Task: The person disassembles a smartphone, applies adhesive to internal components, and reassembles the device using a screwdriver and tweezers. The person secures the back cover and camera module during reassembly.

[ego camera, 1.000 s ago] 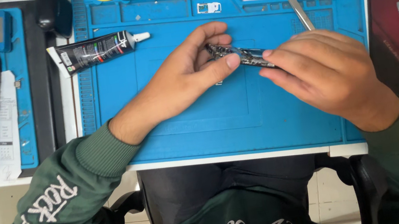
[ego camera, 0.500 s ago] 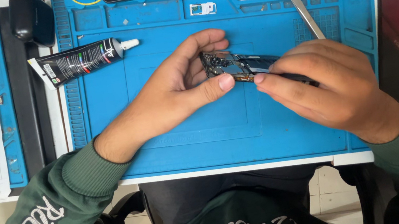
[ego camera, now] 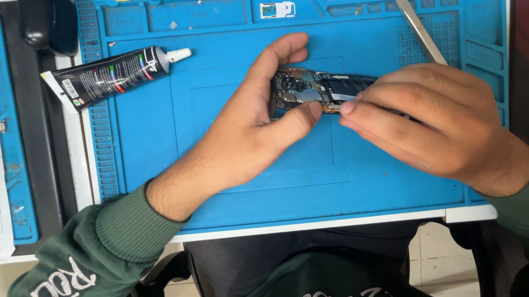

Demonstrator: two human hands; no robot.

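Fingers [ego camera: 295, 119] of both hands still pinch circuit board [ego camera: 315, 88], now nearer.

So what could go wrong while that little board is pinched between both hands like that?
The circuit board is held above the blue mat only by the fingertips of the left hand and right hand; a slip could drop it. Bare fingers on its exposed parts might smudge or stress them. The glue tube lies close to the left hand, so an elbow or wrist could nudge it.
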